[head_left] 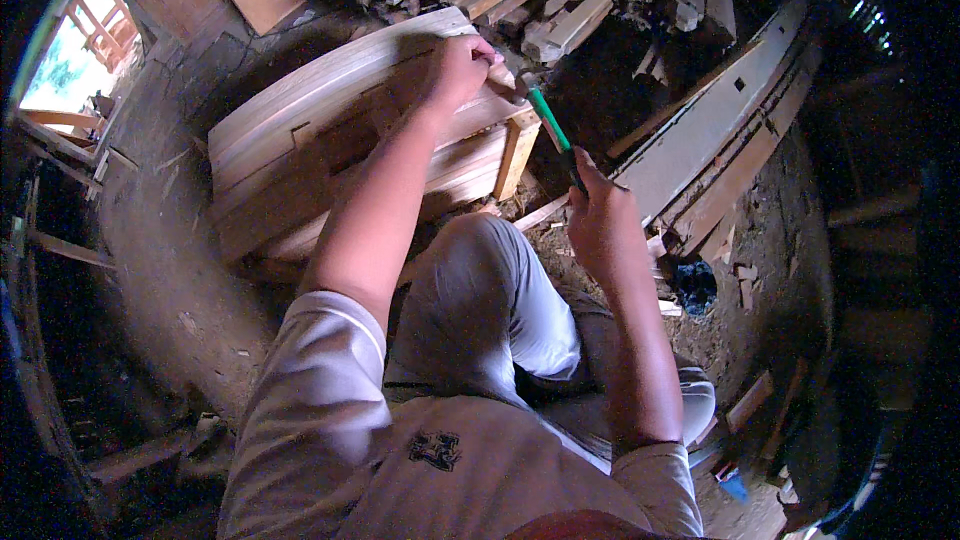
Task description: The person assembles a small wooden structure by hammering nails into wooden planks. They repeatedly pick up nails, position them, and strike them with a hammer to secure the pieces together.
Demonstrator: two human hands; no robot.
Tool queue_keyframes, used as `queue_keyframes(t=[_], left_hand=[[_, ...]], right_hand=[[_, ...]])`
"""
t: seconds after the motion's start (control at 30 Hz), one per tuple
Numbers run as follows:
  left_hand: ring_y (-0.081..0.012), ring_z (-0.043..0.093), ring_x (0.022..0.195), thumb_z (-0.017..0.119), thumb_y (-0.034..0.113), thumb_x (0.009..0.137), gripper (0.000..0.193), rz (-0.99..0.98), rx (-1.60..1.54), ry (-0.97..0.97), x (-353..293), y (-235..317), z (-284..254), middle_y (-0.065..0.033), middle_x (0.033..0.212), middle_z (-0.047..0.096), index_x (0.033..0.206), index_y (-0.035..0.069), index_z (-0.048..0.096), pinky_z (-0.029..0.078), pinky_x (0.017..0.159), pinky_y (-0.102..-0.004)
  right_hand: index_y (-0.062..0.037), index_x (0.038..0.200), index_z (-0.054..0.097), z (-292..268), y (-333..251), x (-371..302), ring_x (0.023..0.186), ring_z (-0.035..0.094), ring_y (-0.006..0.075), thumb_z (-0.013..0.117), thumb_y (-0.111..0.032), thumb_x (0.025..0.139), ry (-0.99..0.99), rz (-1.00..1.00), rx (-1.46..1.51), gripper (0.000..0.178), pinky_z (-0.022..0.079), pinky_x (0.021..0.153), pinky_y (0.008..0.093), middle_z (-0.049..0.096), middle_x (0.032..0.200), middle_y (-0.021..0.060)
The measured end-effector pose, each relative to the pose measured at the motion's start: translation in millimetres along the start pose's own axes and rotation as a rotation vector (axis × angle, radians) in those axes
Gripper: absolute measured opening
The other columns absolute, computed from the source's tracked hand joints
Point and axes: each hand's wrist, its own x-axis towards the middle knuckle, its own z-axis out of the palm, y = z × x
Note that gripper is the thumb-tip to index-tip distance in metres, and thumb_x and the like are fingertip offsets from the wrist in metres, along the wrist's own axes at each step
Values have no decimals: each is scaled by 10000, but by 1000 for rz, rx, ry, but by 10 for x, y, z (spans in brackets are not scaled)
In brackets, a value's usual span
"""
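My right hand is closed around the green and black handle of a hammer. The hammer's head is up by my left hand, near the far right end of a stack of pale wooden boards. My left hand is closed, fingers pinched on what looks like a small pale piece of wood, partly hidden by the fingers. A short upright wooden batten stands at the right end of the boards. Whether the hammer touches the small piece, I cannot tell.
Loose timber offcuts are heaped beyond the boards. Long planks lie along the right. A dark bundle and wood scraps are on the earthen floor. My bent knee is close to the boards.
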Motion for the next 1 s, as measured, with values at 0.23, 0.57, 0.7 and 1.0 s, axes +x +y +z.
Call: queue_keyframes(t=[0.23,0.57,0.7,1.0], left_hand=[[-288,714,700,795,211,865,174,19,49,36,46,-73,115,-175,788,738,871,38,773,541,681,-409],[-310,718,743,776,281,852,252,48,-60,-18,-30,162,-55,-183,821,747,871,30,777,547,727,-409],[-285,711,733,789,269,843,243,42,-36,13,-22,72,-53,-174,807,746,867,27,776,544,723,-401],[-263,719,752,784,243,850,216,43,-77,-15,-19,69,-36,-162,833,759,874,28,780,558,741,-385]], right_hand=[[-39,1463,560,-191,-221,348,747,680,448,604,-83,995,156,-162,87,472,541,732,415,650,883,332],[-59,1461,569,-168,-462,634,749,717,412,604,-101,1006,287,-181,85,459,549,715,416,665,884,328],[-59,1451,579,-86,-475,640,825,720,451,607,-102,1000,215,-142,42,454,557,752,430,669,968,348],[-61,1448,579,-92,-535,596,999,719,437,602,-110,1002,289,-195,32,449,558,843,442,691,1075,317]])
